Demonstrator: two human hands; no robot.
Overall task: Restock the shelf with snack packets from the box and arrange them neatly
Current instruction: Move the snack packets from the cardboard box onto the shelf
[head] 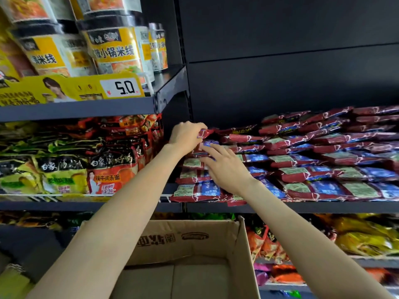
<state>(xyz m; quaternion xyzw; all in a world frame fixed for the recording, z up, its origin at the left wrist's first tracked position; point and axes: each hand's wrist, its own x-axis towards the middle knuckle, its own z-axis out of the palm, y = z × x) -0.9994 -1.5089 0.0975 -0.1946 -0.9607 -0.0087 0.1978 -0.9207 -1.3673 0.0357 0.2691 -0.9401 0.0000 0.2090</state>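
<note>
Red and blue snack packets [302, 160] lie stacked in rows on the dark middle shelf [302, 207]. My left hand [186, 135] pinches the end of a red packet [207, 133] at the top of the leftmost stack. My right hand [224, 169] lies flat on the packets just below it, fingers spread and touching a blue and red packet [208, 143]. The open cardboard box [194, 240] sits below my arms; the visible part of its inside shows bare cardboard.
Noodle bags [86, 169] fill the shelf to the left. Cup noodles [112, 50] stand on the upper left shelf above a yellow 5.0 price tag [123, 87]. Yellow and orange bags [356, 236] sit on the lower right shelves. The dark back panel [291, 61] rises above the stacks.
</note>
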